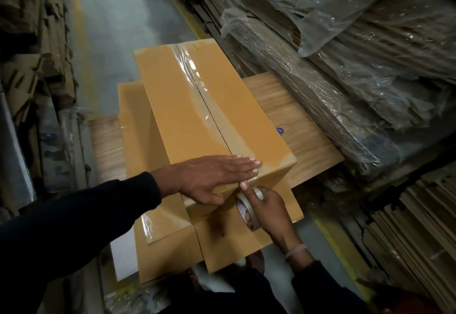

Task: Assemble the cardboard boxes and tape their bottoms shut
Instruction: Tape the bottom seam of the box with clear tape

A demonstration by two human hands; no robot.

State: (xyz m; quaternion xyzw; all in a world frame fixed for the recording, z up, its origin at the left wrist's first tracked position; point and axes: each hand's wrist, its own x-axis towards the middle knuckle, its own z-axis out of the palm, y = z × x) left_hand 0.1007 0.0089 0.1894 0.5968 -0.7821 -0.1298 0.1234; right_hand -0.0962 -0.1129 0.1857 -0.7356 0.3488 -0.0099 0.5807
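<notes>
Along the left edge, stacks of flattened cardboard (32,49) stand blurred beside a grey floor (118,17) marked with a yellow line. Coming in from the lower left, a dark sleeve (81,217) leads to the left hand (209,178), which lies flat with straight fingers on the near end of the cardboard box (177,106), pressing down where the tape meets the edge. The box stands bottom up on a wooden table (291,116), resting on top of another flattened box (138,126) whose flaps spread toward the person. A strip of clear tape (195,81) runs the length of the upturned bottom, covering the seam between the two flaps from the far edge to the near edge. Just right of the left hand, the right hand (269,210) grips a tape roll (246,211) against the box's near side wall, its fingers curled round the roll and its forefinger reaching up to the box's top edge. A pale band (296,250) circles that wrist. Something small and blue (280,130) shows on the table just beyond the box's right edge. Farther right, piles of flat cardboard sheets wrapped in clear plastic (345,49) fill the racks.
</notes>
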